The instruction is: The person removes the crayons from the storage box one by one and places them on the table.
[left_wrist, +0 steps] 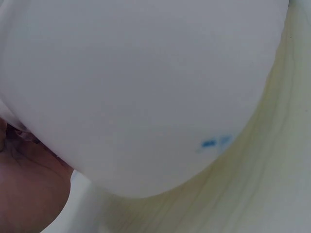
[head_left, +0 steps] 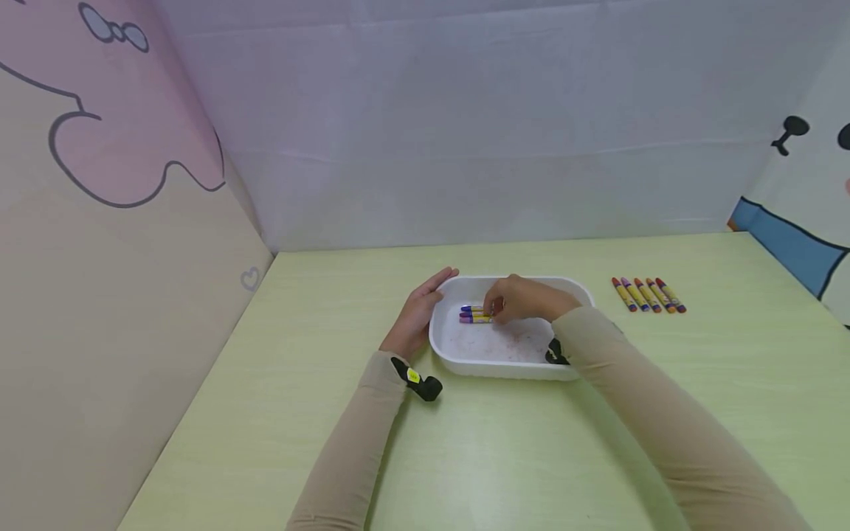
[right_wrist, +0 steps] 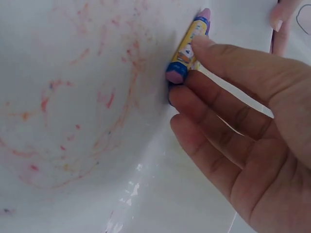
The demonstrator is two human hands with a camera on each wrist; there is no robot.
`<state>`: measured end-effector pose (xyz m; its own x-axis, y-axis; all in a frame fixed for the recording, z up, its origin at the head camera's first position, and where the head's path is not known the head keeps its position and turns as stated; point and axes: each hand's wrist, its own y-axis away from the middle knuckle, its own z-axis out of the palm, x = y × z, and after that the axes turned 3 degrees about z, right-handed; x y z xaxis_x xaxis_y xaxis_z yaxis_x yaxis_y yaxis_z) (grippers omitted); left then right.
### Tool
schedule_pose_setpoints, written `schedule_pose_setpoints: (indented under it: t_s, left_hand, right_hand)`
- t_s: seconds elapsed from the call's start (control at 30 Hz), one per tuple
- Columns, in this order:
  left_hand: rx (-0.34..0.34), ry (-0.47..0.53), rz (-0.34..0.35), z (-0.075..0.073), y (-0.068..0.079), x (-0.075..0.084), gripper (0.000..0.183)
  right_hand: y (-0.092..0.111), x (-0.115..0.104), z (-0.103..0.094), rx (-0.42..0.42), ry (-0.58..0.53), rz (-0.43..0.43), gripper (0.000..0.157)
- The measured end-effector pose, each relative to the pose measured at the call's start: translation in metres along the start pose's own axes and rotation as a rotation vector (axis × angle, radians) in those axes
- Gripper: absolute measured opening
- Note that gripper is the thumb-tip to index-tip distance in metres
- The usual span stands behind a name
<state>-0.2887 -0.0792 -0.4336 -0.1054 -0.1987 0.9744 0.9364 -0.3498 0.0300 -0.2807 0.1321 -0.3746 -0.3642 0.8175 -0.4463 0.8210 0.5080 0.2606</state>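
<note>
A white plastic tray stands on the table, its floor streaked with red and orange marks. My left hand grips its left rim, thumb at the edge and fingers along the outer wall. In the left wrist view the tray's outer surface hides most of that hand. Inside the tray lie a few crayons side by side, among them a pink crayon with a yellow wrapper and a blue crayon. My right hand pinches the crayons between thumb and fingertips, partly covering them.
To the right of the tray, several crayons in yellow wrappers lie in a slanted row on the pale green table. Pale curtains rise behind the table, with cartoon-printed walls at both sides.
</note>
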Motion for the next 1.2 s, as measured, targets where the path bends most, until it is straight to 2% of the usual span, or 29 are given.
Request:
schedule_pose_setpoints:
  t_s: [0.3, 0.73, 1.0, 1.2]
  left_hand:
    - [0.004, -0.009, -0.01, 0.0, -0.002, -0.001, 0.049]
    - [0.009, -0.005, -0.012, 0.001, 0.0, 0.002, 0.048]
    - [0.014, -0.01, -0.013, 0.001, -0.002, 0.001, 0.048]
    - [0.026, 0.001, -0.015, 0.001, -0.001, 0.001, 0.048]
  right_hand:
    - [-0.003, 0.0, 0.005, 0.047, -0.005, -0.052, 0.011]
    - [-0.003, -0.002, 0.004, 0.008, 0.018, -0.022, 0.009]
    - [0.004, 0.004, -0.004, 0.024, -0.011, -0.056, 0.009]
    - [0.012, 0.008, -0.018, 0.03, 0.011, -0.02, 0.013]
